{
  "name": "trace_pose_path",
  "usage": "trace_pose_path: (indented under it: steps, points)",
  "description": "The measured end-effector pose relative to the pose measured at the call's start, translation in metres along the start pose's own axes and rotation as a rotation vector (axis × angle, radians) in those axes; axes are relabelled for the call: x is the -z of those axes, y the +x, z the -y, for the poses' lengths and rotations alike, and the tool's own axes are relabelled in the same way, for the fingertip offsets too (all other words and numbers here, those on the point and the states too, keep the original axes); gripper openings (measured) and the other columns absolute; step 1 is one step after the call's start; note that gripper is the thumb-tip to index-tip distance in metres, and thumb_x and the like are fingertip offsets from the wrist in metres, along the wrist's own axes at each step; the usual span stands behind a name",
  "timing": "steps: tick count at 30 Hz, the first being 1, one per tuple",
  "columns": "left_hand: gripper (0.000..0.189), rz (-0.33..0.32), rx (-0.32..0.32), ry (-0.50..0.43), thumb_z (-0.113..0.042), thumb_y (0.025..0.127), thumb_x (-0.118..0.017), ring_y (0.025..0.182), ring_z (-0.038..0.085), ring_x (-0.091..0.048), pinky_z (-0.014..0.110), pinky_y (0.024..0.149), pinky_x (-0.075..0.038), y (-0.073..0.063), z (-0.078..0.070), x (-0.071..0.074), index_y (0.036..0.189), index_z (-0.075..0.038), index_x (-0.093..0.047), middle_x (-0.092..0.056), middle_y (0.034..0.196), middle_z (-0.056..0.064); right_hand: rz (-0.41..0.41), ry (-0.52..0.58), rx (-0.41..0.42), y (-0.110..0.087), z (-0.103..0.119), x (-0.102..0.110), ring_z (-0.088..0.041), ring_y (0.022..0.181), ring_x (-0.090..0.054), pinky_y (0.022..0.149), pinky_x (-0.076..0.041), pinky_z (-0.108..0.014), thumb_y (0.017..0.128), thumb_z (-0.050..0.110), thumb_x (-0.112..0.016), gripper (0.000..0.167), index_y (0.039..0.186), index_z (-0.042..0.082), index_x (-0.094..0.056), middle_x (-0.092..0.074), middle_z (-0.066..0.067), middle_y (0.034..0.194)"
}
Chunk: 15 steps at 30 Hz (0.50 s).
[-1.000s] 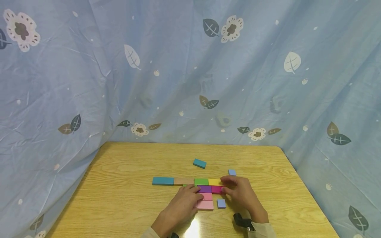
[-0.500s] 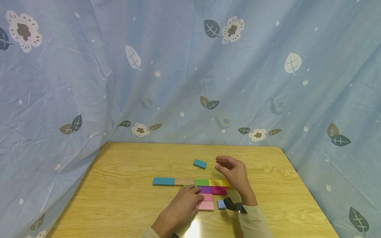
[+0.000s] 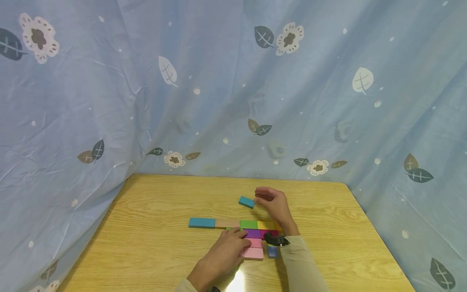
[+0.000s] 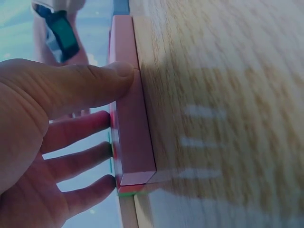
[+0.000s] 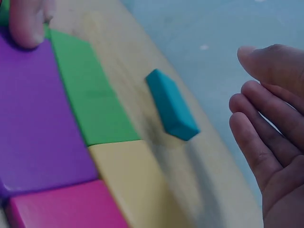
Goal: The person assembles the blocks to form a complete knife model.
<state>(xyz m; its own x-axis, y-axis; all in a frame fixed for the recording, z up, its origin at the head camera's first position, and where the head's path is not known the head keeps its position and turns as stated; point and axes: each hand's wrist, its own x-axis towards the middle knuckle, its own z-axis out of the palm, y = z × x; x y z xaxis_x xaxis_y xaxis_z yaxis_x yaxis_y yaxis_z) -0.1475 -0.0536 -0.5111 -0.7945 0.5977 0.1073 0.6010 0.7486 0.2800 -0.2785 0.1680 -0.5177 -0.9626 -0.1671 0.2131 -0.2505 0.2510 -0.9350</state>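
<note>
Flat coloured blocks lie side by side on the table. My left hand (image 3: 226, 251) rests over their left part, its thumb against a pink block (image 4: 133, 128) in the left wrist view and its other fingertips on the blocks. Some blocks are hidden under this hand. My right hand (image 3: 275, 205) hovers with bent, parted fingers just right of a loose teal block (image 3: 246, 202), holding nothing. In the right wrist view a gap separates it from that teal block (image 5: 171, 104). Beside the left fingers lie a purple block (image 3: 252, 233) and a green block (image 3: 249, 224).
A long blue block (image 3: 202, 223) and a tan block (image 3: 227, 223) extend the back row leftward; a yellow block (image 3: 265, 225) continues it rightward. A light-blue square block (image 3: 272, 252) lies apart, under the right wrist's shadow. A patterned curtain (image 3: 219, 101) surrounds the table (image 3: 153, 198).
My right hand has left the yellow and magenta blocks at the right end and moved back and left, close to the teal block. The left hand has stayed in place.
</note>
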Motion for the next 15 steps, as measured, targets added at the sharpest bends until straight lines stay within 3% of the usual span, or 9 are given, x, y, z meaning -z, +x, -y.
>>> trace_pose_path:
  steps: [9,15]
  points:
    - [0.028,-0.008,0.001,0.003,-0.016,0.091,-0.086,0.137,0.032,-0.065,0.055,0.108,-0.059,0.001,0.0,-0.001,0.117,-0.026,-0.083,-0.073,0.144,0.001,0.023,-0.031,-0.093,0.007,-0.013,-0.012,-0.038,0.123,-0.075,0.1,-0.065,-0.033,0.097,0.009,-0.084,0.044,0.138,-0.003,-0.072,-0.076,-0.024,0.133]
    - [0.029,-0.007,0.001,0.011,-0.017,0.091,-0.087,0.137,0.032,-0.065,0.054,0.109,-0.058,0.0,0.0,0.0,0.119,-0.026,-0.083,-0.073,0.144,0.001,0.032,-0.098,-0.105,0.009,-0.017,-0.017,-0.037,0.12,-0.076,0.1,-0.066,-0.035,0.095,0.001,-0.084,0.041,0.134,-0.003,-0.074,-0.078,-0.021,0.129]
